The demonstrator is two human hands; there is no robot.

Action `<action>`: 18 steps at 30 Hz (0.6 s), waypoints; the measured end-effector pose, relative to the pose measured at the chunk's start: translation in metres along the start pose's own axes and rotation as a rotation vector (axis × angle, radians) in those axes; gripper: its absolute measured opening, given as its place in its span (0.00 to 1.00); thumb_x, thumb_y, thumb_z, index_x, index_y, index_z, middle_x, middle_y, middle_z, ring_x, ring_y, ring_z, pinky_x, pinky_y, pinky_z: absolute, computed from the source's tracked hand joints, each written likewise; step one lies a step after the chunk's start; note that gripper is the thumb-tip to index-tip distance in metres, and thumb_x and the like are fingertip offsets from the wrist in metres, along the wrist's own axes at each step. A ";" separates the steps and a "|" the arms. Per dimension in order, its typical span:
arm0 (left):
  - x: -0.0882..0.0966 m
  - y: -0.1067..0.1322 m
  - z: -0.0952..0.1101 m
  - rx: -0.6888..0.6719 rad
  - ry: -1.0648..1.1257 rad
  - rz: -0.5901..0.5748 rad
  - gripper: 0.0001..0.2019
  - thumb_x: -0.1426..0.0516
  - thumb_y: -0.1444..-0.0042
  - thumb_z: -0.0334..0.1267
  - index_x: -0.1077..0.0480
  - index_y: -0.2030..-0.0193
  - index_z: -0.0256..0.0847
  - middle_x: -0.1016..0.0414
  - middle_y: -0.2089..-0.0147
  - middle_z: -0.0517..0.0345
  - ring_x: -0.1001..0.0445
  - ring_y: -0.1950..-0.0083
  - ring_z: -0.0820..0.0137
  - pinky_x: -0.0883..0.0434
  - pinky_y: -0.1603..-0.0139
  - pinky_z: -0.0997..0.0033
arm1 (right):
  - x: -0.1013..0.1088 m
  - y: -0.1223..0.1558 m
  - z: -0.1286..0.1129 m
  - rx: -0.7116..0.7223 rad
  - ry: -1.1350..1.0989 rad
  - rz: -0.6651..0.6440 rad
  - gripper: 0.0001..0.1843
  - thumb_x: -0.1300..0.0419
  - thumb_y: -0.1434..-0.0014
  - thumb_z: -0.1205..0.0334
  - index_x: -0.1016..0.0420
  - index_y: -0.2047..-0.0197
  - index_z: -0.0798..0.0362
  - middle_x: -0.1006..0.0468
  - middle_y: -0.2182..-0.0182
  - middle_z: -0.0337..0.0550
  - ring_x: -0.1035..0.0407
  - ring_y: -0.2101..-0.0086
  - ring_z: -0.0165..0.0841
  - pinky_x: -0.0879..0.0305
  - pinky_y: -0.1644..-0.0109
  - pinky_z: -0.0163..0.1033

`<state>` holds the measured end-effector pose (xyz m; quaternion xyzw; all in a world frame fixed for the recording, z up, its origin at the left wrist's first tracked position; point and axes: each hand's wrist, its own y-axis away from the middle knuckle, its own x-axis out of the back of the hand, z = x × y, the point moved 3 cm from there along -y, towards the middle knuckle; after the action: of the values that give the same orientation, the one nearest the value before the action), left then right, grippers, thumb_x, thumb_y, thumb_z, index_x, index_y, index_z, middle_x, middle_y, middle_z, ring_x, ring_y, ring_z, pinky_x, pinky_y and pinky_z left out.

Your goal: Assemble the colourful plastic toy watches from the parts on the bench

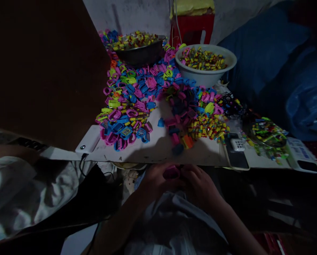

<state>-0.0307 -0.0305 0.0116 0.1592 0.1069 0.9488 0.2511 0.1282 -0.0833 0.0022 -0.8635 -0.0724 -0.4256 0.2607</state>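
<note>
Both of my hands meet just below the near edge of the white board (158, 150), in shadow. My left hand (154, 179) and my right hand (199, 182) have their fingers curled together around a small pink plastic piece (171, 172). On the board ahead lies a big heap of pink, blue and green plastic frames (131, 99). A smaller pile of little yellow and red parts (208, 127) lies to the right of it.
A white bowl (206, 76) and a dark metal bowl (141, 55) at the back hold small coloured parts. A white power bank (88, 143) sits at the board's left edge, a phone (236, 156) at the right. A dark panel (41, 71) stands at the left.
</note>
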 end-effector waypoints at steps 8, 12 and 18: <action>-0.001 -0.008 -0.030 0.290 0.252 -0.280 0.30 0.36 0.56 0.59 0.24 0.57 0.32 0.28 0.76 0.58 0.40 0.82 0.80 0.42 0.83 0.80 | -0.018 0.002 -0.011 -0.033 0.166 -0.100 0.06 0.50 0.37 0.64 0.35 0.66 0.51 0.28 0.74 0.38 0.35 0.75 0.31 0.52 0.70 0.39; 0.001 -0.011 -0.029 0.161 0.259 -0.189 0.28 0.36 0.54 0.56 0.24 0.54 0.34 0.22 0.63 0.49 0.27 0.68 0.71 0.33 0.72 0.78 | -0.024 -0.002 -0.005 -0.088 0.136 -0.091 0.06 0.50 0.37 0.64 0.35 0.66 0.52 0.28 0.74 0.38 0.35 0.75 0.30 0.53 0.71 0.39; 0.000 -0.018 -0.036 0.125 0.141 -0.133 0.28 0.38 0.54 0.59 0.24 0.54 0.38 0.20 0.57 0.47 0.23 0.57 0.59 0.25 0.57 0.64 | -0.027 -0.005 -0.004 -0.071 0.187 -0.164 0.05 0.46 0.40 0.61 0.32 0.65 0.52 0.25 0.74 0.39 0.33 0.75 0.31 0.49 0.70 0.38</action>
<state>-0.0360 -0.0197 -0.0266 0.0998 0.1937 0.9303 0.2951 0.1061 -0.0783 -0.0147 -0.8200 -0.1031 -0.5264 0.1998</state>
